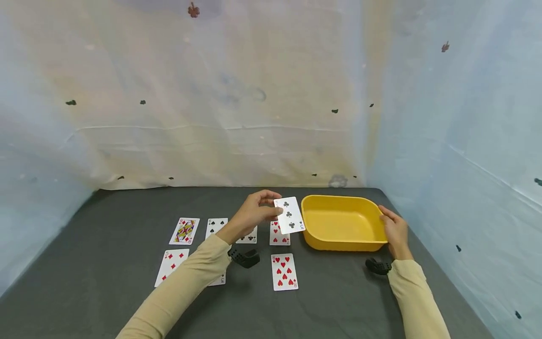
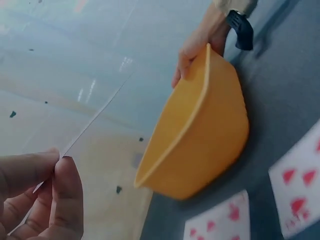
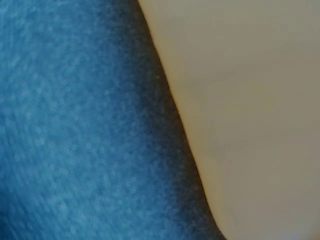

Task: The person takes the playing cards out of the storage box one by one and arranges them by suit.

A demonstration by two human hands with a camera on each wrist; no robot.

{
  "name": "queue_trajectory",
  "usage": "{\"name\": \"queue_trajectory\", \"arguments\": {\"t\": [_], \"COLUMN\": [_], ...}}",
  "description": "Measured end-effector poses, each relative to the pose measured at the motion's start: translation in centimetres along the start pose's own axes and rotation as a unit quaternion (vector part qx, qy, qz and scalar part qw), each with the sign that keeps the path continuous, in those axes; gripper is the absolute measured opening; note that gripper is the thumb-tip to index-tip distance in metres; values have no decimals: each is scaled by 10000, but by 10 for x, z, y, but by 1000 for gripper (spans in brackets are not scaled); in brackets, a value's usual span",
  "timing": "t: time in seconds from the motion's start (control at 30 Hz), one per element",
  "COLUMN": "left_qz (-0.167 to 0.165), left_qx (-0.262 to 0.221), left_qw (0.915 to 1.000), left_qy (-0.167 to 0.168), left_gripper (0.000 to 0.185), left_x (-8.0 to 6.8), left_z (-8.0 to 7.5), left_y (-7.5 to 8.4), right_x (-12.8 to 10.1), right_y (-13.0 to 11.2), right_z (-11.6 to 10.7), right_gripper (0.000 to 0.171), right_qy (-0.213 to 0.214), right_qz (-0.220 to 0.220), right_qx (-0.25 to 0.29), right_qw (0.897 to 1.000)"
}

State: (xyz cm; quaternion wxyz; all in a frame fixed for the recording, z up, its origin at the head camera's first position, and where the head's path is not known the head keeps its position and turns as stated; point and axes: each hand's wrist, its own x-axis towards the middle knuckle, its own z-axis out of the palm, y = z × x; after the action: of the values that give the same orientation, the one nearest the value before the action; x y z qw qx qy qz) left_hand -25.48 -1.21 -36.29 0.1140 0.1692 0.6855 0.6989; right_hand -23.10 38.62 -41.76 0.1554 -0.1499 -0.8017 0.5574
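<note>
My left hand [image 1: 256, 214] pinches a three of clubs playing card [image 1: 290, 215] between thumb and fingers, above the table. In the left wrist view the card [image 2: 95, 117] is seen nearly edge-on. Just right of it stands a yellow plastic tub [image 1: 343, 246], its visible inside bare. My right hand [image 1: 396, 233] grips the tub's rim at the right end, thumb and fingers on either side of the wall. The held card partly covers a heart card [image 1: 279, 239] lying on the table. The right wrist view shows only a blurred pale surface beside bluish cloth.
Face-up cards lie on the dark table [image 1: 330, 301]: an eight of hearts [image 1: 284, 272], a face card [image 1: 184, 231], a five of diamonds [image 1: 171, 261] and a six of spades [image 1: 217, 225]. My left arm partly hides others. Pale sheets [image 1: 254, 155] hang behind and beside.
</note>
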Motion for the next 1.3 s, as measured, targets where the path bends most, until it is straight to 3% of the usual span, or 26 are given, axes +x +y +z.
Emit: {"name": "queue_trajectory", "arguments": {"t": [0.27,0.47,0.7,0.9,1.3], "left_qz": [-153,-287,-573,-606,-822], "left_qx": [252,295,391,518,741], "left_qw": [9987,9977,9960,9958,9933], "left_qy": [422,530,556,441,330], "left_gripper": [37,36,36,37,38], "left_x": [-30,-45,-63,-76,-88], "left_z": [-32,-44,-52,-55,-54], "left_y": [-7,-17,-29,-39,-52], "right_x": [0,0,0,2,2], "right_y": [-1,-4,-3,-1,-1], "right_z": [1,0,2,2,1], "right_gripper": [42,42,42,42,44], "right_qy": [26,46,55,109,22], "right_qz": [176,366,372,394,511], "right_qx": [-148,-148,-216,-188,73], "right_qw": [9997,9992,9991,9990,9987]}}
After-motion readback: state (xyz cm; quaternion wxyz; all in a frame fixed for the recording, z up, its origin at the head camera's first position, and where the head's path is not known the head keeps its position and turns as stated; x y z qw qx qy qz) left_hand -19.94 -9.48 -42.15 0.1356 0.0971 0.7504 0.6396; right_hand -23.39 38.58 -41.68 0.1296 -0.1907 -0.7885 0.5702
